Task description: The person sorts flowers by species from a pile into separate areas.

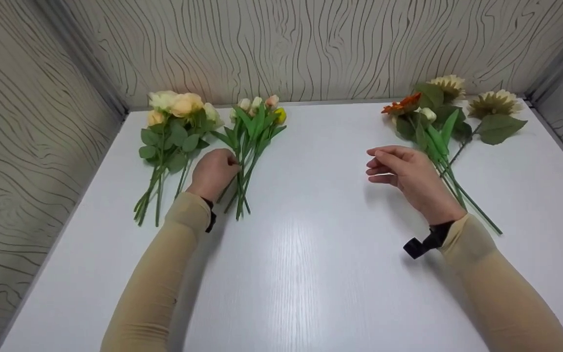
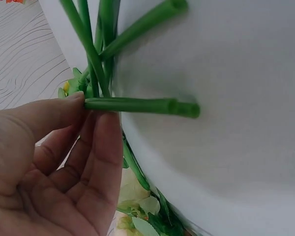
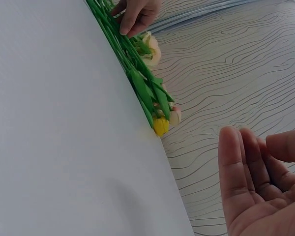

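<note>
My left hand (image 1: pixel 214 171) is at the bunch of tulips (image 1: pixel 254 122) on the table's left half; the blooms are white, pink and yellow. In the left wrist view its thumb and fingertips pinch green tulip stems (image 2: pixel 132 104) near their cut ends, with other stems crossing just beyond. Over the right half, my right hand (image 1: pixel 408 178) hovers with loosely bent fingers and holds nothing. Behind and partly beneath it in the head view lies a mixed pile: a white tulip (image 1: pixel 428 115), an orange flower (image 1: pixel 402 104) and cream flowers (image 1: pixel 495 104) with broad leaves.
Left of the tulips lies a bunch of cream and peach roses (image 1: pixel 184 105), stems toward me. The white table (image 1: pixel 291 274) meets a wood-grain patterned wall (image 1: pixel 311 49) at the back, with similar panels on both sides.
</note>
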`<state>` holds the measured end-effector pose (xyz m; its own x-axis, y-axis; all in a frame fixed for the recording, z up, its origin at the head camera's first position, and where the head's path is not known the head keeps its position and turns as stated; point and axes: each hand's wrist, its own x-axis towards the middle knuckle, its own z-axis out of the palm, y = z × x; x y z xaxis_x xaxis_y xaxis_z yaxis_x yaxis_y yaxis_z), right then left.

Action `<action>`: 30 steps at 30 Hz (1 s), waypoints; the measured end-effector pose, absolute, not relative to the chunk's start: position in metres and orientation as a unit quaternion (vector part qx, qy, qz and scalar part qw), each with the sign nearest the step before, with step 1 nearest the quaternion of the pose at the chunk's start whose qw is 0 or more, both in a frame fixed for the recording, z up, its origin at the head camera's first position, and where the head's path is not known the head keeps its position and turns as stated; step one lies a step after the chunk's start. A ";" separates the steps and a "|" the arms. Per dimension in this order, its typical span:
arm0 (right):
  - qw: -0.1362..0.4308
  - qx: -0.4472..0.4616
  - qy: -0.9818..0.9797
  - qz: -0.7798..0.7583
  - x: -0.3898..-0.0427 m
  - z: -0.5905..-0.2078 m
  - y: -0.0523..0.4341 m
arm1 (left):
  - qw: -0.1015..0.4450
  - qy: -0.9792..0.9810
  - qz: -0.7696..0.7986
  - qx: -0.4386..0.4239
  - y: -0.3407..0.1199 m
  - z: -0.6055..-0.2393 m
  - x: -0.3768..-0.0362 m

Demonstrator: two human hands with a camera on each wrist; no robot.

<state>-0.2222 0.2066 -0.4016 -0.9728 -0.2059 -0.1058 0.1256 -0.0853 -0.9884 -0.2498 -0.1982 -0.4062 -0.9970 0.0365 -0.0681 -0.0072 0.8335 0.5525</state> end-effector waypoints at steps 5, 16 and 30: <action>0.108 -0.037 0.665 -0.738 -0.222 -0.403 0.207 | 0.048 0.955 0.291 0.007 -0.198 -0.403 -0.249; 0.117 -0.007 0.752 -0.648 -0.229 -0.407 0.229 | -0.007 0.963 0.261 0.069 -0.163 -0.389 -0.238; 0.087 0.064 0.881 -0.460 -0.240 -0.393 0.355 | -0.039 0.912 0.112 0.393 -0.022 -0.392 -0.177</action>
